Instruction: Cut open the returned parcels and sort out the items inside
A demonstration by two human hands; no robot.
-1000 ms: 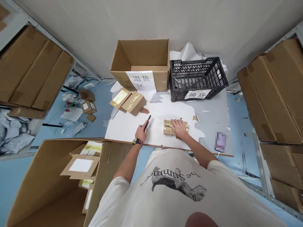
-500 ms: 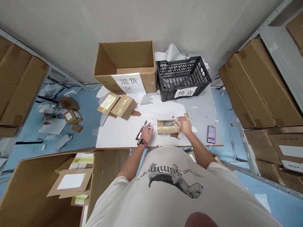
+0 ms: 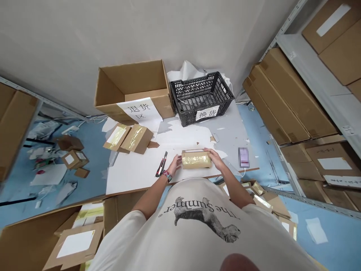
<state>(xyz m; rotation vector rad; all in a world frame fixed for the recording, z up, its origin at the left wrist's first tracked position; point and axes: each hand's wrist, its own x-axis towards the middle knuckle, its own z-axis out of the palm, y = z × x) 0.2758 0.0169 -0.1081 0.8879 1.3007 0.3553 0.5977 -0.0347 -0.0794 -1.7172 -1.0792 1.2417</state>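
Hands grasp a tape-wrapped cardboard parcel [image 3: 196, 160] between them, low centre of the frame on a white board [image 3: 132, 175]: left hand [image 3: 174, 164] and right hand [image 3: 213, 158] each cup one end. A utility knife [image 3: 161, 164] lies just beside the left hand.

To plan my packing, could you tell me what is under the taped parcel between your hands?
White sheet shows around the parcel; the part directly beneath it is hidden.

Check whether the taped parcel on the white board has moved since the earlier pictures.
Yes, rightward: the taped cardboard parcel now lies almost straight below the black plastic crate, where earlier it lay well left of the crate's middle.
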